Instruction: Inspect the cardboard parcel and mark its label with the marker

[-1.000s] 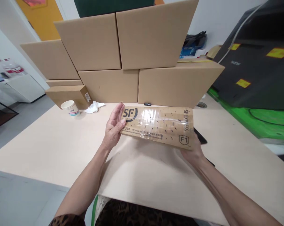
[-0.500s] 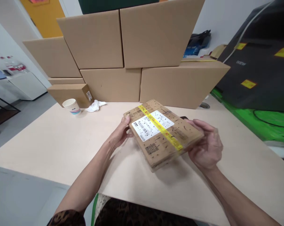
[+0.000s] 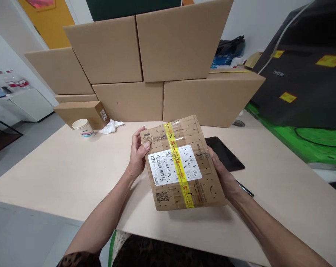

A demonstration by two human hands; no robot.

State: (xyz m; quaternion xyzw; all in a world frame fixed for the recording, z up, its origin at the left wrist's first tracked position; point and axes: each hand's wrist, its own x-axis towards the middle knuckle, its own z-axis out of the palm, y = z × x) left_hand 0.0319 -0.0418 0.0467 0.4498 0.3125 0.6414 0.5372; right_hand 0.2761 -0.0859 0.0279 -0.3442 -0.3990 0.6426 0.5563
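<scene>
Between my hands is a flat brown cardboard parcel (image 3: 209, 187), tilted up so its labelled face points toward me. Yellow tape (image 3: 181, 174) runs down that face, over a white shipping label (image 3: 158, 172). My left hand (image 3: 138, 152) grips the upper left edge, thumb on the front and fingers behind. On the right edge, my right hand (image 3: 223, 174) is closed, its fingertips partly hidden by the parcel. Behind the right hand a black tablet-like slab (image 3: 229, 155) lies on the table, and a dark pen (image 3: 246, 188) shows beside the wrist.
Large cardboard boxes (image 3: 181, 44) are stacked along the back of the table (image 3: 73, 174). A paper cup (image 3: 84, 128), crumpled tissue (image 3: 111, 127) and smaller box (image 3: 79, 113) stand at the back left. A tape roll (image 3: 238, 123) lies at the back right, near a large black case (image 3: 301, 74).
The parcel has been tipped up and turned, so its labelled face shows more squarely. My right hand has shifted left along its edge. The black slab and the pen have come into view.
</scene>
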